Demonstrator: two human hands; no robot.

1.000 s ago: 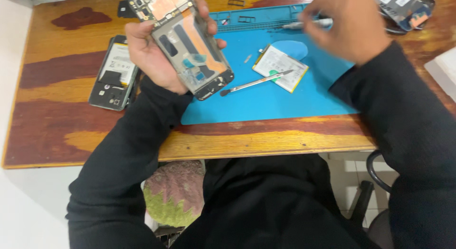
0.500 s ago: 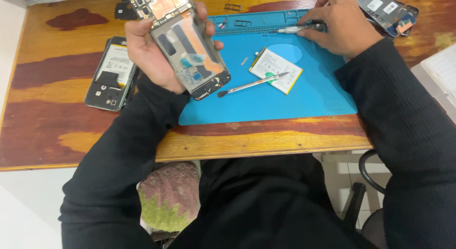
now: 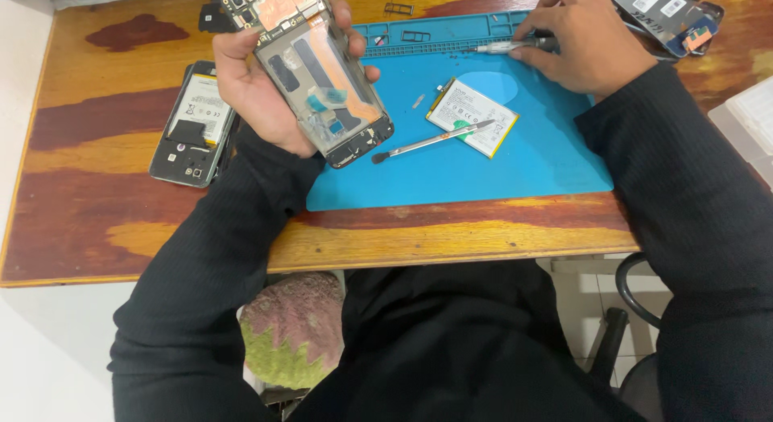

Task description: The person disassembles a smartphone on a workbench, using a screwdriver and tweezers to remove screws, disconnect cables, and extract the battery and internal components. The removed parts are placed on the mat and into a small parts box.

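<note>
At the desk's far edge: a blue work mat [image 3: 523, 164] lies on the wooden table [image 3: 121, 221], keeping loose parts together on one surface.
Left hand [image 3: 258, 92]: at ten o'clock of the mat, raised off the table, fingers wrapped closed around the opened phone frame [image 3: 322, 84]; thumb on one long edge, fingertips on the other.
Opened phone frame: tilted with its exposed inside up toward the camera, likely so the cavity can be looked over.
Right hand [image 3: 584, 43]: at one o'clock, resting on the mat, fingers pinched shut on a small screwdriver [image 3: 515, 45] that lies nearly flat, tip pointing toward nine o'clock.
Battery [image 3: 473, 117]: flat at the mat's middle, apart from both hands, apparently set aside out of the frame.
Metal pry tool [image 3: 431, 140]: lies across the battery's near corner, handle end toward seven o'clock, within easy reach.
Second phone [image 3: 193, 124]: back open, flat on the wood at nine o'clock, just beside the left forearm.
Third phone [image 3: 668, 15]: at two o'clock, beyond the right hand.
</note>
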